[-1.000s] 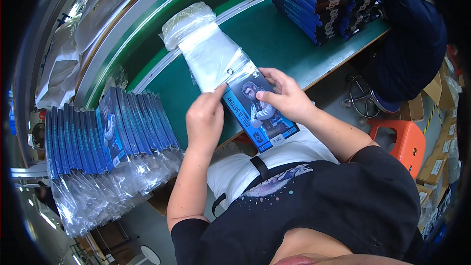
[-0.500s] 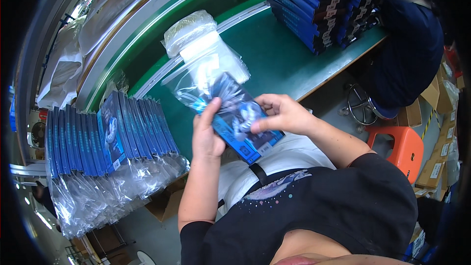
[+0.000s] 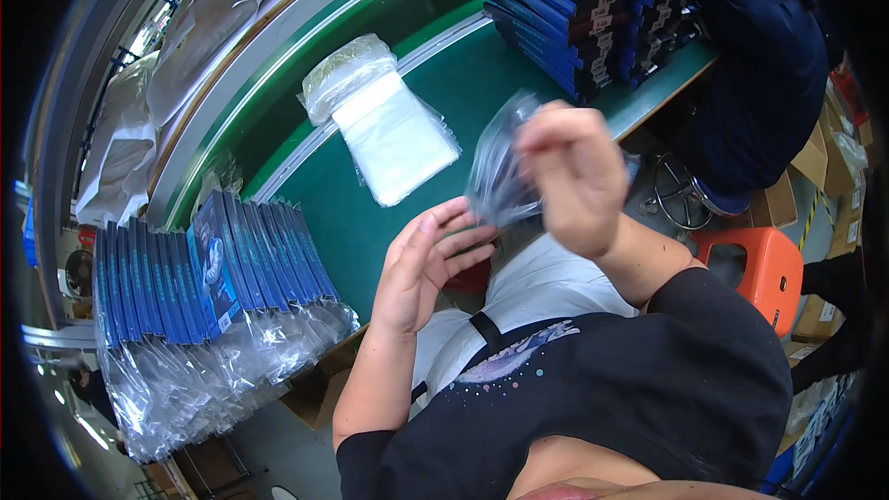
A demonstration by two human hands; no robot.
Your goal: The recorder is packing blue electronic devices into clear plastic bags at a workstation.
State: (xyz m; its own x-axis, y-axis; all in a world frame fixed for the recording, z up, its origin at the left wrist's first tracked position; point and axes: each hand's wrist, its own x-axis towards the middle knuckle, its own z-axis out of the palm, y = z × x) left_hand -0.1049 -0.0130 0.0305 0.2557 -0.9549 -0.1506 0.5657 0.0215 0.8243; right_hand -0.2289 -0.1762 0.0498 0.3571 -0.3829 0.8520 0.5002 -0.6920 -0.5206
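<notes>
By the right hand (image 3: 576,176), fingers curled, a blurred clear bag (image 3: 500,167) is held above the bench (image 3: 454,83); its long axis cannot be told. The left hand (image 3: 431,264) is spread loosely, just below and left of it.

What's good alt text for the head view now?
A person's right hand holds a blurred clear bag at a green table, the left hand open nearby. Flat bags lie ahead; bagged blue boxes stand in a row at left, more boxes stacked at upper right.
</notes>
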